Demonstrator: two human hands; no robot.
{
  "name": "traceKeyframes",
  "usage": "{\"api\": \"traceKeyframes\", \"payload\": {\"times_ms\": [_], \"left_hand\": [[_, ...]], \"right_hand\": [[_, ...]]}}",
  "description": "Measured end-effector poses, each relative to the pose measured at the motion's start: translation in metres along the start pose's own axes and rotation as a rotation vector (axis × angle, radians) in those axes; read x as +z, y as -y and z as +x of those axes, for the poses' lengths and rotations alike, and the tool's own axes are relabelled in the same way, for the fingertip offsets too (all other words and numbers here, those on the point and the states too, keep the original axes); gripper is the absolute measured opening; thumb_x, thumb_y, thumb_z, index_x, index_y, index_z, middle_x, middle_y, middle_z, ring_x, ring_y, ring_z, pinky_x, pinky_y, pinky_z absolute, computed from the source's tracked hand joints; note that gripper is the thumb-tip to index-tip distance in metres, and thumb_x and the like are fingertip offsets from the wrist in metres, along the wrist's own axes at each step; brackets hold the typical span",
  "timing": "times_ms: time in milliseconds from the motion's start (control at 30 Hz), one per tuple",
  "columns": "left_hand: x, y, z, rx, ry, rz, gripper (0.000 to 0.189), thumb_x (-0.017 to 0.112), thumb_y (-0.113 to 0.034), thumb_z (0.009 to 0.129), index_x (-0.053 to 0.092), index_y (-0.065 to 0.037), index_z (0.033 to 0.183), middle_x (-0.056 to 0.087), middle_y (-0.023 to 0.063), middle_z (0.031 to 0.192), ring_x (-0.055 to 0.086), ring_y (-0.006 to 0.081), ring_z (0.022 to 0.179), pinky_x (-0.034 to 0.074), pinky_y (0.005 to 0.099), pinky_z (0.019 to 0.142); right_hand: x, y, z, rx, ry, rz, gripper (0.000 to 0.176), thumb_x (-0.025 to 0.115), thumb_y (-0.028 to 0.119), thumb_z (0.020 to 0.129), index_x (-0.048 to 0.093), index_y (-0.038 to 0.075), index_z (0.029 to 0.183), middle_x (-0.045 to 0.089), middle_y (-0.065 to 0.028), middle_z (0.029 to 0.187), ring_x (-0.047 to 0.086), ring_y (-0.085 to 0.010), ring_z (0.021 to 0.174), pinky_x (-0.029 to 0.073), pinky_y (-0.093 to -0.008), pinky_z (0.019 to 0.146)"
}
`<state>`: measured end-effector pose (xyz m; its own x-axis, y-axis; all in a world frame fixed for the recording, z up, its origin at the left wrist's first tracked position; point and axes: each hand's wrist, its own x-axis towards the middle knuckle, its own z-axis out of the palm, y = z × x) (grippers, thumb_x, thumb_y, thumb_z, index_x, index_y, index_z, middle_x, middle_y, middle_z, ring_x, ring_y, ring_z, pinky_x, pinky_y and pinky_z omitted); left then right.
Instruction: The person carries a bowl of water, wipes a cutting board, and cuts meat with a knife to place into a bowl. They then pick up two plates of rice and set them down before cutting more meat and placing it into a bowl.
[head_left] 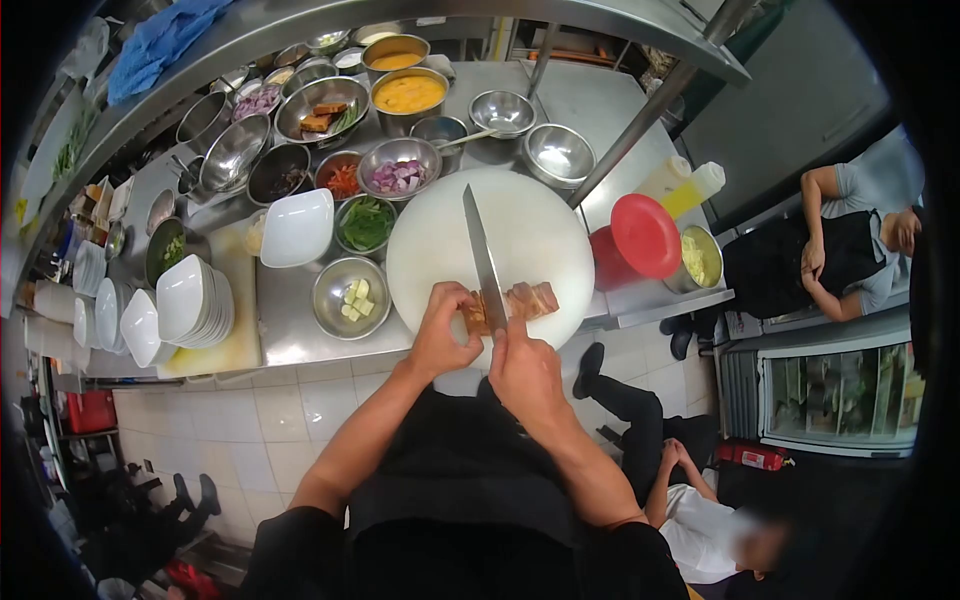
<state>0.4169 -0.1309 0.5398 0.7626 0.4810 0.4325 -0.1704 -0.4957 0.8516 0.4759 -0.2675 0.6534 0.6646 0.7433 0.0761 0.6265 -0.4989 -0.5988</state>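
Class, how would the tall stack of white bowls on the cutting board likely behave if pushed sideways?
The stack of white bowls would probably feel heavy, with many bowls nested together. Its height suggests it might tip if pushed near the top. The smooth, shiny surfaces could be slippery.

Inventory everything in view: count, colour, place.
knife: one, silver, across the meat
meat: several pieces, brown-pink, on the board
board: one, white, centre
counter: one, silver, under the board
bowls: many, mostly silver, around the board
greens: one bowlful, green, left of board
cubes: several, cream, nearer than the greens
onion: at least one bowlful, purple, beyond the greens
pots: two, silver, orange-yellow contents, far side
dishes: many, white, left
tub: one, red, right of board
bottles: two, yellowish, beyond the tub
shelf: one, silver, overhead
cloth: one, blue, upper left
extinguisher: one, red, right
other people: at least two, right
left hand: one, bare, holding meat
right hand: one, bare, gripping the knife
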Motion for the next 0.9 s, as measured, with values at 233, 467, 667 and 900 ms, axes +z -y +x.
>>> {"api": "traceKeyframes", "payload": {"times_ms": [233, 467, 667, 900], "left_hand": [[-0.001, -0.005, -0.002, -0.001, -0.002, 0.012, 0.044, 0.064, 0.002, 0.06, 0.05, -0.001, 0.102, 0.046, 0.0171, 0.105, 0.05, 0.0328, 0.101, 0.046, 0.0358, 0.087], [-0.003, -0.006, -0.001, -0.003, 0.014, 0.032, 0.043, 0.065, 0.001, 0.058, 0.052, -0.003, 0.098, 0.048, 0.0159, 0.104, 0.052, 0.0302, 0.1, 0.047, 0.0357, 0.086], [-0.003, -0.005, 0.003, 0.005, 0.019, 0.027, 0.042, 0.065, 0.003, 0.057, 0.053, -0.003, 0.096, 0.05, 0.0141, 0.1, 0.055, 0.0294, 0.092, 0.048, 0.0353, 0.082], [-0.014, -0.006, 0.001, -0.073, -0.054, 0.061, 0.04, 0.065, -0.002, 0.06, 0.058, -0.003, 0.099, 0.053, 0.0154, 0.104, 0.053, 0.0337, 0.099, 0.046, 0.0382, 0.087]], "right_hand": [[0.005, -0.002, 0.001, 0.021, 0.044, -0.045, 0.011, 0.052, 0.006, 0.088, 0.049, -0.005, 0.09, 0.057, -0.0243, 0.056, 0.059, -0.0445, 0.057, 0.046, -0.0526, 0.053], [-0.012, -0.002, -0.018, 0.158, 0.358, -0.162, 0.013, 0.052, 0.006, 0.085, 0.05, -0.007, 0.088, 0.06, -0.0288, 0.066, 0.062, -0.0462, 0.067, 0.049, -0.055, 0.064], [-0.043, 0.015, -0.023, 0.198, 0.469, -0.123, 0.014, 0.049, 0.004, 0.082, 0.049, -0.009, 0.087, 0.06, -0.0308, 0.069, 0.061, -0.0486, 0.069, 0.049, -0.0553, 0.067], [0.01, -0.01, -0.008, 0.232, 0.363, -0.122, 0.019, 0.052, 0.004, 0.078, 0.05, -0.009, 0.091, 0.062, -0.0318, 0.075, 0.063, -0.0474, 0.076, 0.049, -0.0541, 0.071]]}}
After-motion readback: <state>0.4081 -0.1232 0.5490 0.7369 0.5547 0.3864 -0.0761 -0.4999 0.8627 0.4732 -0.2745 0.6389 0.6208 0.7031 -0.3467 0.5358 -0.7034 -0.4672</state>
